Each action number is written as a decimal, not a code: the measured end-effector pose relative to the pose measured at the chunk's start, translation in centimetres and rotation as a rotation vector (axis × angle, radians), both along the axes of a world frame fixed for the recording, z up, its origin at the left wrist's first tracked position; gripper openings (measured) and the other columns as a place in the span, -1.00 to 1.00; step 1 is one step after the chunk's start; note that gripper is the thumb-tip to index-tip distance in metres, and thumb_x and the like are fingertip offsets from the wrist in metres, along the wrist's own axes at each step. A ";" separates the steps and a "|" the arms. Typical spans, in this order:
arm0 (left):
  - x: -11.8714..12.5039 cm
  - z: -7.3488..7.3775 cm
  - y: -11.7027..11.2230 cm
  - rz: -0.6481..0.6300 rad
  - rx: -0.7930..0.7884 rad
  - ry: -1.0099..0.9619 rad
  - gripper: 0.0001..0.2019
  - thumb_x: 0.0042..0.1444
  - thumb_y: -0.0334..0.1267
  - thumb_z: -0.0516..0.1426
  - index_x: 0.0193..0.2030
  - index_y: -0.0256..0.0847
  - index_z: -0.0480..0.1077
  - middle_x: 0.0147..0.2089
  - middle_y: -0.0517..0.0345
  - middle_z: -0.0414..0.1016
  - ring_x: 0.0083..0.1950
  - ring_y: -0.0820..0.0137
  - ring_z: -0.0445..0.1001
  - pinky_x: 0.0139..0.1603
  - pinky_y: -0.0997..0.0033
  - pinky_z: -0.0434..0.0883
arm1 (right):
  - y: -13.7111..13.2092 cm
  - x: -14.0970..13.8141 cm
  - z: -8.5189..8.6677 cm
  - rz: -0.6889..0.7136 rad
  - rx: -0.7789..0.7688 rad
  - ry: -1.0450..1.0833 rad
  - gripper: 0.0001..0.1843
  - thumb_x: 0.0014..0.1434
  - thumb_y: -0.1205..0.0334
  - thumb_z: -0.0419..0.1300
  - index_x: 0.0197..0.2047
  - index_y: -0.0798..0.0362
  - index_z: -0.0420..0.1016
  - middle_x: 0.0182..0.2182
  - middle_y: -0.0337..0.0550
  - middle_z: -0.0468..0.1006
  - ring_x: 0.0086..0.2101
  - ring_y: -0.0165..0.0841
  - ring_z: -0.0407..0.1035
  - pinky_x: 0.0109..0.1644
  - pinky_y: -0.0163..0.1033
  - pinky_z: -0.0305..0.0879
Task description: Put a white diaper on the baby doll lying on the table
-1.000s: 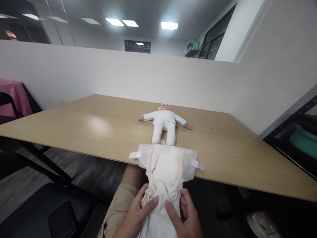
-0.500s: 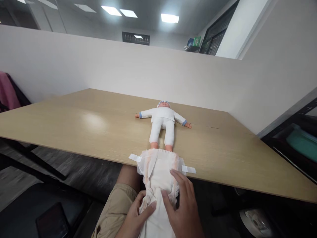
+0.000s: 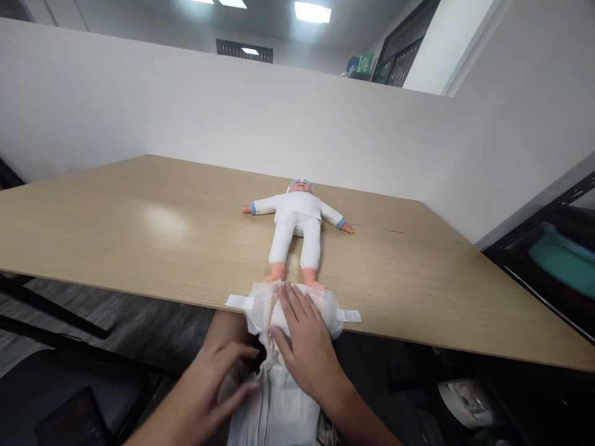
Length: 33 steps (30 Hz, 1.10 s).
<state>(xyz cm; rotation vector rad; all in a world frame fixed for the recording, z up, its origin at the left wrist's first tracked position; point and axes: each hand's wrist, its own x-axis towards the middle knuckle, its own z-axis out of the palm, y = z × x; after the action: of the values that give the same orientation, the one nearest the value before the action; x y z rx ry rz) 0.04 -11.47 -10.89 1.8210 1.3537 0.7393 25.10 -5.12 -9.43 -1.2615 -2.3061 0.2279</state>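
An unfolded white diaper (image 3: pixel 292 402) hangs from the near table edge down over my lap, its two tape tabs spread out sideways on the tabletop. My right hand (image 3: pixel 304 334) lies flat on the diaper's upper part, fingers stretched toward the table. To the left of the diaper, my left hand (image 3: pixel 223 384) is apart from it or just at its edge, thumb and fingers spread and slightly blurred. Beyond the diaper a baby doll (image 3: pixel 300 217) in white clothes with blue cuffs lies on its back, arms out, its feet partly hidden behind the diaper's top edge.
The wooden table (image 3: pixel 186 248) reaches to a white wall (image 3: pixel 209 118). At the right stands a dark rack (image 3: pixel 520 266) holding a green item. A black chair seat (image 3: pixel 130 396) with a dark phone-like object (image 3: pixel 72 421) is at lower left.
My right hand has moved up the diaper and flattened on its top part. My left hand has let go of the diaper's side and moved left. The view has tilted down slightly.
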 end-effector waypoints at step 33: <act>9.4 16.3 28.8 -0.931 0.749 0.063 -0.65 0.32 -0.35 0.17 0.21 -0.11 0.54 0.22 0.00 0.69 0.21 0.10 0.59 0.32 0.04 0.46 | 4.5 2.4 1.0 0.112 -0.018 -0.200 -0.16 0.58 0.20 0.05 0.76 0.03 -0.22 0.64 -0.05 0.06 0.59 -0.08 0.06 0.61 0.22 0.25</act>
<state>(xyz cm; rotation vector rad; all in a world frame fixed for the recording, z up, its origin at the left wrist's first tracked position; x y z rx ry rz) 9.44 17.28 5.43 2.7228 0.0975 0.6882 27.53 -0.65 -8.41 -1.2135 -2.5539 0.1675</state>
